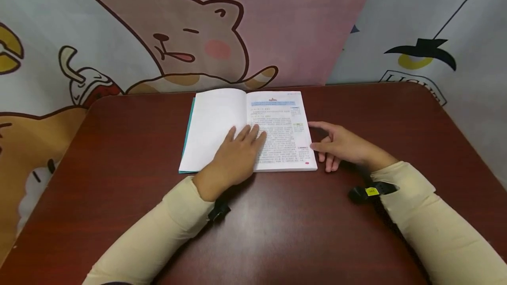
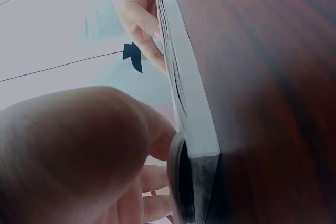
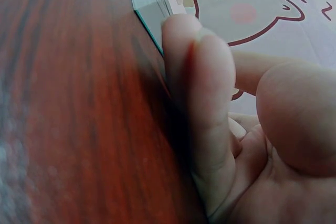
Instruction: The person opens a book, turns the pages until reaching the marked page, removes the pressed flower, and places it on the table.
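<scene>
An open book [image 1: 222,131] lies on the table, its left page blank white and its right page [image 1: 277,144] covered in small print with colored notes at the margin. My left hand [image 1: 236,155] rests across the inner fold, fingers straight and slightly spread over both pages. At the book's right edge is my right hand [image 1: 342,144], its index finger and thumb reaching the page edge apart from each other, the other fingers loosely bent below. In the left wrist view the page block [image 2: 191,87] shows edge-on, with slight gaps between some leaves. A teal cover [image 1: 188,137] peeks out at the left.
The dark red-brown wooden table [image 1: 130,144] carries the book near its far edge. Behind it stands a wall covering [image 1: 293,25] with cartoon animals. A black wrist device [image 1: 372,191] is strapped at the right cuff, and another [image 1: 219,211] at the left.
</scene>
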Demonstrator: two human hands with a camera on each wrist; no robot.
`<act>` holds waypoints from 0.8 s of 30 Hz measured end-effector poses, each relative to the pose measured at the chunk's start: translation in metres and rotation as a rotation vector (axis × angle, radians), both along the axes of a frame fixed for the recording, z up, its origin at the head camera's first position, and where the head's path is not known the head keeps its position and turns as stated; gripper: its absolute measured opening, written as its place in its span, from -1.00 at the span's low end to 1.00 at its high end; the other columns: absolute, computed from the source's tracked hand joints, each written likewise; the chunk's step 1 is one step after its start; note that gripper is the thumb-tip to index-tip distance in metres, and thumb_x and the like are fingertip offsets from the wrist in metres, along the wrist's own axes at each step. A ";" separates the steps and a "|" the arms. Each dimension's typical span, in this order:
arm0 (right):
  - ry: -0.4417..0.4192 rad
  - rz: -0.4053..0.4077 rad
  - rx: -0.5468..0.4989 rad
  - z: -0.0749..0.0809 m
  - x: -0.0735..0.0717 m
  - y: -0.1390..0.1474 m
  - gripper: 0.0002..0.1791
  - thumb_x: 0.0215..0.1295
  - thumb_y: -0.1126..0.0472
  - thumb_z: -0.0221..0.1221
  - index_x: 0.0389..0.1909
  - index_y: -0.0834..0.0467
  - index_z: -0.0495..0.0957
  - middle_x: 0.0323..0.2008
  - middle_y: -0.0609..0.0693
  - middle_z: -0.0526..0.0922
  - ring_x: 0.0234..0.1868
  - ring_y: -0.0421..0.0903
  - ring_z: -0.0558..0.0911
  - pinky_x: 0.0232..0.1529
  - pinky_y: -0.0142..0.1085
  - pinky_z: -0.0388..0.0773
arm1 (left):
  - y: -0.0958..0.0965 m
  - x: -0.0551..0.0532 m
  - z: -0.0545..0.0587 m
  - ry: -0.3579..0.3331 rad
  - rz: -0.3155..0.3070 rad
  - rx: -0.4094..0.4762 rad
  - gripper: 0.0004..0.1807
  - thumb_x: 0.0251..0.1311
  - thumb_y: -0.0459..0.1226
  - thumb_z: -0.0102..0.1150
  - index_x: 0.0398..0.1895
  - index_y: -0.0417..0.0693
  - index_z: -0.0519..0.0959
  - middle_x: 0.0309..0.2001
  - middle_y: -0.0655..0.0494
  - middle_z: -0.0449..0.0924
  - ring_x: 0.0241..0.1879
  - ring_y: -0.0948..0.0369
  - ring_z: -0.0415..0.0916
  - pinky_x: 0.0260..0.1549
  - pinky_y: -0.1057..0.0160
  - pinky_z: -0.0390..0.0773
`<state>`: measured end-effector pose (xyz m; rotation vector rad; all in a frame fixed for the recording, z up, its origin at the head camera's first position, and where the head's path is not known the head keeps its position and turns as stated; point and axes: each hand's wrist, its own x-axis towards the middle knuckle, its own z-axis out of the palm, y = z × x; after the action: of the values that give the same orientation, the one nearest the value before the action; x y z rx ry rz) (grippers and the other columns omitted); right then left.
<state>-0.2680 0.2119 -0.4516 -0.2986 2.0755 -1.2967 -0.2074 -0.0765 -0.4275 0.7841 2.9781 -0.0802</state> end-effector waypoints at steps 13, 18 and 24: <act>-0.005 0.005 -0.006 0.000 0.000 0.000 -0.17 0.20 0.06 0.18 0.40 -0.13 -0.07 -0.57 0.23 0.53 -0.68 0.15 0.61 -0.61 0.05 0.54 | 0.003 0.002 -0.002 -0.076 0.034 0.045 -0.25 0.19 0.30 -0.26 0.41 0.24 0.08 0.44 0.03 -0.01 0.43 0.02 -0.06 0.18 -0.37 -0.02; -0.001 0.001 -0.003 0.001 0.000 -0.001 -0.18 0.20 0.06 0.18 0.40 -0.14 -0.06 -0.57 0.23 0.53 -0.68 0.15 0.61 -0.62 0.04 0.54 | 0.002 0.001 -0.003 -0.055 0.012 0.016 -0.12 0.05 0.40 -0.19 0.42 0.26 0.04 0.45 0.01 -0.03 0.42 -0.01 -0.06 0.17 -0.38 -0.01; 0.008 0.005 0.006 0.006 -0.001 -0.002 -0.17 0.21 0.07 0.18 0.40 -0.13 -0.07 -0.57 0.22 0.53 -0.68 0.15 0.61 -0.62 0.03 0.54 | 0.001 0.000 -0.002 -0.041 0.002 0.002 -0.10 0.03 0.41 -0.17 0.42 0.26 0.04 0.44 -0.01 -0.02 0.42 -0.01 -0.06 0.16 -0.39 0.00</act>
<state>-0.2694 0.2094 -0.4460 -0.3068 2.0836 -1.2879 -0.2074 -0.0755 -0.4292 0.7740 2.9409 -0.0601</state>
